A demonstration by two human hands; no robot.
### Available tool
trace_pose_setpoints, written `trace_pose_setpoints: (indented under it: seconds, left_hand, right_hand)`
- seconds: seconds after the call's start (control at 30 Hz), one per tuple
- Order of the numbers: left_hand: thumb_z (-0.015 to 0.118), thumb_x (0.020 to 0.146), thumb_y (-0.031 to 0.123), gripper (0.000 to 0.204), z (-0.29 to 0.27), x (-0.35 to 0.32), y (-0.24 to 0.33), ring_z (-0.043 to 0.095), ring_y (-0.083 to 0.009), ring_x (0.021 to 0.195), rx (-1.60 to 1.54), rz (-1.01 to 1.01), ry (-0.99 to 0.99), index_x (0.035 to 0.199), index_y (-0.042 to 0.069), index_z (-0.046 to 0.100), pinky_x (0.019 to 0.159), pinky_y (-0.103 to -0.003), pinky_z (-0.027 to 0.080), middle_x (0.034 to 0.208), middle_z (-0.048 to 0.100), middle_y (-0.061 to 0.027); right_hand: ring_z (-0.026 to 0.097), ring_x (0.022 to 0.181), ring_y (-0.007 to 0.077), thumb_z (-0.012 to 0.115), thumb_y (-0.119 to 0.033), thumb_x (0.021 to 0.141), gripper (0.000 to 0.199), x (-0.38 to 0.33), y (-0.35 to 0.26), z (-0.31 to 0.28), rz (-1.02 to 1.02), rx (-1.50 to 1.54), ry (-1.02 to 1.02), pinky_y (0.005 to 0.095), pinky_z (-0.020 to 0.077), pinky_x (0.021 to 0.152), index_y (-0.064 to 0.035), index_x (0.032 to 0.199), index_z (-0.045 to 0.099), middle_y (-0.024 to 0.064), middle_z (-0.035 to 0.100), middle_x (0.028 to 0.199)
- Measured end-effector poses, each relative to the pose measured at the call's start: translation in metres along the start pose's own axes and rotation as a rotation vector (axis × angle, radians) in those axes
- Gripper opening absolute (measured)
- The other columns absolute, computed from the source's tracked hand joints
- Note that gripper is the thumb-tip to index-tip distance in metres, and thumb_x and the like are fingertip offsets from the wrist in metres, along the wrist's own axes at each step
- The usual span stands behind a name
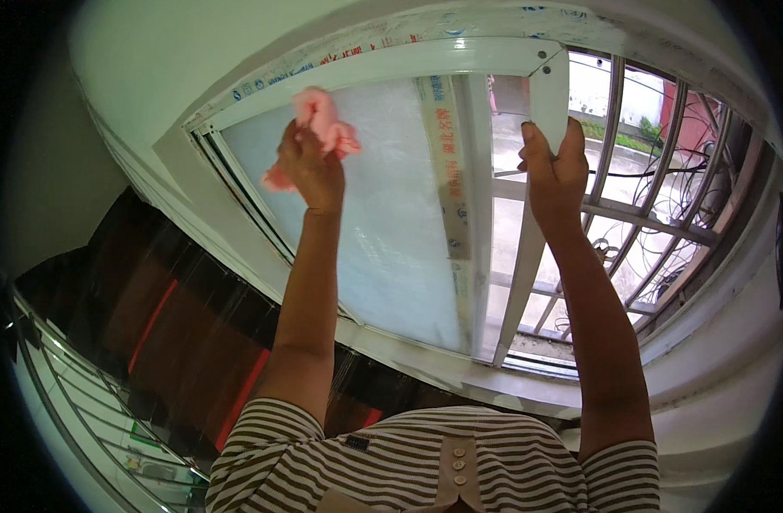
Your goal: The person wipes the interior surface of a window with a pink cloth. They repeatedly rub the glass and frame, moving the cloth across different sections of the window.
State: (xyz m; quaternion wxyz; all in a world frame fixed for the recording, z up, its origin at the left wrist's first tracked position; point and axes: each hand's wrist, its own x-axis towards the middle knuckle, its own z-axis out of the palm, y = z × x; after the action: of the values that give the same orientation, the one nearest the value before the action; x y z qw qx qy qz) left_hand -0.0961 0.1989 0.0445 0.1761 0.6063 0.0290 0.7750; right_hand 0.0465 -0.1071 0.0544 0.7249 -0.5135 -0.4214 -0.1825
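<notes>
The left hand [313,167] is closed around a pink cloth [323,128]. The cloth is bunched in the fingers and pressed flat against the frosted pane [383,231], near the pane's upper left corner. Most of the cloth shows above and to the left of the knuckles.

The right hand [555,171] is wrapped around the white sash stile [537,197], with the fingers curled over its far edge and the thumb on the near face. The grip sits high on the stile, just below the top corner of the sash.

Controlling relation: the pane lies directly ahead of and between the two hands. Its long axis runs from the top rail [383,61] down toward the sill [425,368], tilted in this view. The left hand is the nearer hand to the glass surface and is already in contact through the cloth. The right hand touches only the frame, at the pane's right edge. Nearly all of the pane's area lies below and to the right of the cloth.

A strip of printed protective tape [449,171] runs down the stile overlap at the pane's right side. Beyond the open section, white security bars [614,128] cross the opening. Below the window, a dark glossy surface [177,316] extends to the left.
</notes>
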Motion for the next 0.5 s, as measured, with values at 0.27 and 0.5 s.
trace_pose_setpoints:
  seconds: [0.27, 0.5]
  left_hand:
    - [0.057, 0.085, 0.008, 0.020, -0.066, 0.032, -0.067, 0.058, -0.0315, 0.087, 0.591, 0.090, 0.079, 0.099, -0.007, 0.056, 0.071, -0.038, 0.050, 0.106, 0.055, -0.0192]
    - [0.059, 0.084, 0.001, 0.007, -0.085, 0.043, -0.070, 0.060, -0.0195, 0.061, 0.668, -0.196, 0.055, 0.087, -0.005, 0.061, 0.046, -0.030, 0.047, 0.097, 0.056, -0.0145]
  right_hand:
    - [0.058, 0.059, 0.0107, 0.060, -0.026, 0.093, 0.031, 0.002, 0.002, -0.001, -0.029, -0.001, 0.011, 0.0248, 0.0497, 0.050, 0.0002, 0.104, 0.047, 0.0075, 0.059, 0.071]
    - [0.057, 0.065, 0.0097, 0.060, -0.024, 0.092, 0.029, 0.002, -0.003, -0.002, 0.054, -0.029, -0.008, 0.0247, 0.0496, 0.056, 0.0005, 0.104, 0.050, 0.0055, 0.058, 0.076]
